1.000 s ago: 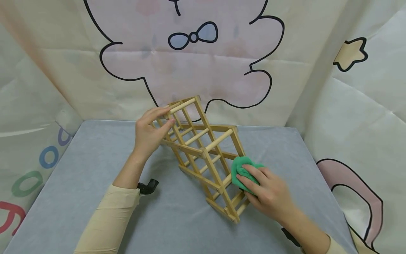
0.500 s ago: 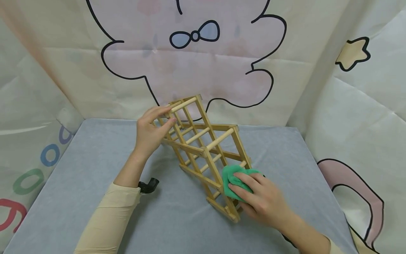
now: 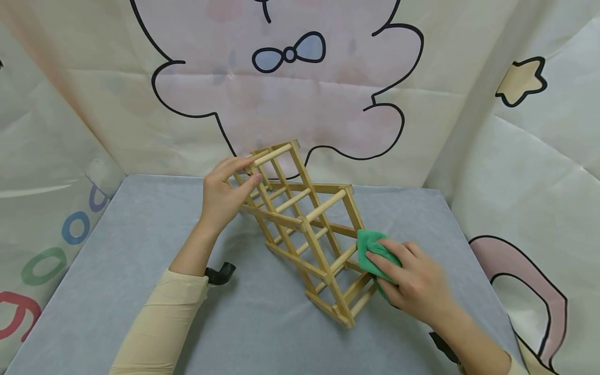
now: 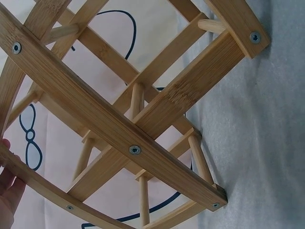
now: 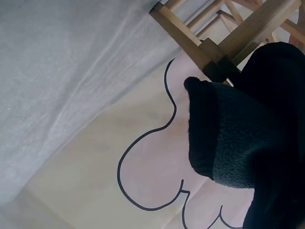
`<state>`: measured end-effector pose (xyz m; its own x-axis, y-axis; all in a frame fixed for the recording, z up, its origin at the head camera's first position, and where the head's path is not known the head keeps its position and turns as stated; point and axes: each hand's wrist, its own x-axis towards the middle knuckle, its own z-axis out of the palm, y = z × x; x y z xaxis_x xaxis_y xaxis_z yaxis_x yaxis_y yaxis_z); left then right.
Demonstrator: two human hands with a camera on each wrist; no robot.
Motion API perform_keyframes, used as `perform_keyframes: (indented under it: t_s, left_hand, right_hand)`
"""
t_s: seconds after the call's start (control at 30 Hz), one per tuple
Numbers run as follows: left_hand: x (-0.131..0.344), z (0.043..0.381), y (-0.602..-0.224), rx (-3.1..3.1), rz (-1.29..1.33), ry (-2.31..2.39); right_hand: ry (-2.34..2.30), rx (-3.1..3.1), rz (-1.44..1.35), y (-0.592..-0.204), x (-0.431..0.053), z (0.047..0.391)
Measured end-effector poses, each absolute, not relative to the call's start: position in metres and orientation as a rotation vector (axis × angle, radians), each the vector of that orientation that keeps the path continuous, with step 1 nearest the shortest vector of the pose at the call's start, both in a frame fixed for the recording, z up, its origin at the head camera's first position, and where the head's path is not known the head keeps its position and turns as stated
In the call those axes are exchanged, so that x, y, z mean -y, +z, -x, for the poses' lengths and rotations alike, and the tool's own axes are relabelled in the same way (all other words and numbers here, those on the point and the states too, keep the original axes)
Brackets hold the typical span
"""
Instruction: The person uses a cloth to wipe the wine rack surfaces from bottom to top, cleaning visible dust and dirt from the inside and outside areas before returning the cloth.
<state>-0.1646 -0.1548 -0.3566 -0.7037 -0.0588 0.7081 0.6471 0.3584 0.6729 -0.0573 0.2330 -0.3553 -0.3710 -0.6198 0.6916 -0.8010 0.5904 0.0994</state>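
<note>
A light wooden rack (image 3: 272, 217) of crossed slats and round rods stands tilted across the blue-grey table. My left hand (image 3: 227, 192) grips its upper left corner, thumb nearest the camera; in the left wrist view only some fingertips (image 4: 9, 195) show at the left edge, while screwed slats (image 4: 95, 115) fill most of the picture. At the rack's right side, my right hand (image 3: 417, 286) holds a bunched green cloth (image 3: 372, 250) against the end of a rod. The same cloth (image 5: 233, 133) looks almost black in the right wrist view, and the hand is lost in shadow there.
The table covering (image 3: 154, 234) reaches back to a printed fabric backdrop (image 3: 328, 109) with cartoon outlines. Fabric side walls (image 3: 529, 166) close in the left and right. Black camera mounts (image 3: 220, 273) sit at both wrists.
The cloth in my right hand has moved left and down along the rack's lower rod, then back right to its right side. My left hand and the rack stay in place.
</note>
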Motion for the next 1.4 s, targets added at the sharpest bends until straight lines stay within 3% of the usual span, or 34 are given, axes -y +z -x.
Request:
perform_keyframes:
  t_s: [0.33,1.03,1.4]
  left_hand:
    - [0.155,0.164,-0.357,1.965,0.506,-1.408]
    - [0.155,0.166,-0.357,1.962,0.524,-1.379]
    - [0.155,0.167,-0.359,1.961,0.517,-1.395]
  right_hand:
    - [0.352,2.132,-1.06,-0.351,-0.233,0.066]
    - [0.389,2.138,-1.08,-0.304,-0.201,0.119]
    - [0.343,2.07,-1.125,-0.301,-0.184,0.121]
